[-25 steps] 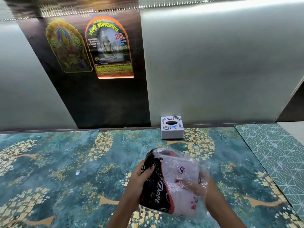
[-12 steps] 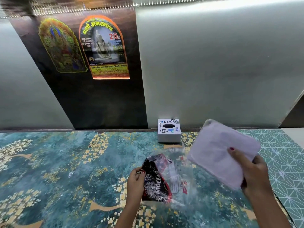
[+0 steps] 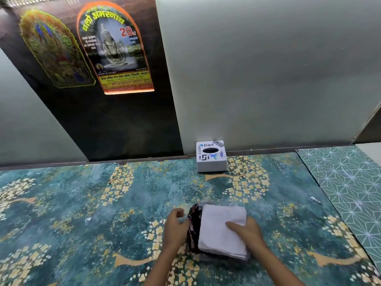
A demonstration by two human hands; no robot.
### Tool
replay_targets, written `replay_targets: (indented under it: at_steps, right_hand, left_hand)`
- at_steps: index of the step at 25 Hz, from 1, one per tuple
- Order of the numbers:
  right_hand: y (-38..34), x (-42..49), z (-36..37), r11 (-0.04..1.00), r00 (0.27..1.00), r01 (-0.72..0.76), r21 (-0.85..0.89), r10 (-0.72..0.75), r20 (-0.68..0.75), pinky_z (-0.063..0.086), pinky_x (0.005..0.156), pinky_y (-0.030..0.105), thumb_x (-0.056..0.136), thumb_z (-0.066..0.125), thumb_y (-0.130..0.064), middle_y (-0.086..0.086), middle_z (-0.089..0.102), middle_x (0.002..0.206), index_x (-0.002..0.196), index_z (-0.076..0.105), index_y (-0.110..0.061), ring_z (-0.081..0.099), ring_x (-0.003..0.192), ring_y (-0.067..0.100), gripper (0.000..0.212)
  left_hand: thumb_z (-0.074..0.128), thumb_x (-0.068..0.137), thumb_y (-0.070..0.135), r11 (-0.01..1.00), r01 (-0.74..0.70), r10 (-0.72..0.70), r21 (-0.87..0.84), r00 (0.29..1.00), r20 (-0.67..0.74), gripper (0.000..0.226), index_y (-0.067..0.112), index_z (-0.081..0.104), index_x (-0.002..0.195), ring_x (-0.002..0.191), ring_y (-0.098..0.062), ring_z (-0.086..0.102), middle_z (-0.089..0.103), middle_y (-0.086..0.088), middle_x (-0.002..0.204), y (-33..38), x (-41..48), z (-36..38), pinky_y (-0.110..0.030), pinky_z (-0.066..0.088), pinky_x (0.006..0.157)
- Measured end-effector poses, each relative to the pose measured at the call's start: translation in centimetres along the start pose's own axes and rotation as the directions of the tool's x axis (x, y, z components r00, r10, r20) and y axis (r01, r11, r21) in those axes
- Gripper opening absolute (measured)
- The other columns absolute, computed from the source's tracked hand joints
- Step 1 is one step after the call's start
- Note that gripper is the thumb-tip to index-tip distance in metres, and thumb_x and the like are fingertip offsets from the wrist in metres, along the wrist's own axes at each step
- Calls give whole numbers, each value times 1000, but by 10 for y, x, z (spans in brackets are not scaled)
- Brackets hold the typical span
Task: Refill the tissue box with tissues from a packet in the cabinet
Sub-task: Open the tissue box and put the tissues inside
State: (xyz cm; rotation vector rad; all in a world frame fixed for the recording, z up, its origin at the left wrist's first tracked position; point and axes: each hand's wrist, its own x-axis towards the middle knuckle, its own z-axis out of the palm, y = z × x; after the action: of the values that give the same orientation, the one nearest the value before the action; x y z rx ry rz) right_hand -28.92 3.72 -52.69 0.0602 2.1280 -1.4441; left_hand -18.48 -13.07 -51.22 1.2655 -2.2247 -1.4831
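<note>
A stack of white tissues (image 3: 218, 226) lies flat on the dark, partly clear plastic packet (image 3: 192, 226) on the patterned table (image 3: 82, 203). My right hand (image 3: 248, 231) grips the stack's right edge, fingers spread over its top. My left hand (image 3: 175, 229) holds the packet's left edge with curled fingers. Most of the packet is hidden beneath the tissues. The small white tissue box (image 3: 211, 161), with a dark oval slot on top and stickers, stands at the table's far edge against the wall, well beyond both hands.
A green mat with a geometric pattern (image 3: 350, 182) covers the table's right side. A grey wall panel and a dark panel carrying two posters (image 3: 115, 50) rise right behind the table. A small scrap (image 3: 315, 199) lies near the mat's edge.
My right hand pulled the tissue stack out of the packet, lifted it to the right, then brought it down onto the packet. My left hand stayed at the packet, now flat on the table.
</note>
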Motion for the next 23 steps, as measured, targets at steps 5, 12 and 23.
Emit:
replay_targets:
  at_steps: [5, 12, 23]
  right_hand:
    - [-19, 9, -20, 945, 972, 149, -291, -194, -132, 46, 83, 36, 73, 71, -24, 16, 53, 123, 132, 34, -12, 53, 109, 32, 70]
    - [-47, 13, -72, 957, 959, 237, -166, -258, -114, 43, 79, 32, 79, 66, -13, 3, 58, 99, 114, 52, -15, 55, 95, 23, 38]
    - [-68, -59, -101, 897, 946, 319, 306, -318, -54, 44, 93, 36, 56, 65, -55, -7, 50, 122, 120, 42, -42, 52, 112, 13, 69]
  left_hand:
    - [59, 83, 10, 947, -314, 313, 70, 949, 22, 37, 10, 48, 119, 114, -24, 51, 52, -4, 115, 50, 36, 4, -34, 41, 94]
    - [57, 82, 33, 371, -582, 405, 724, 803, 438, 81, 13, 8, 144, 143, -33, 9, 15, -9, 156, 128, 145, 73, -51, 15, 114]
    - [82, 55, 17, 819, -573, 516, -18, 723, 460, 56, 20, 61, 107, 109, -10, 54, 61, 0, 120, 149, 50, 24, -29, 43, 92]
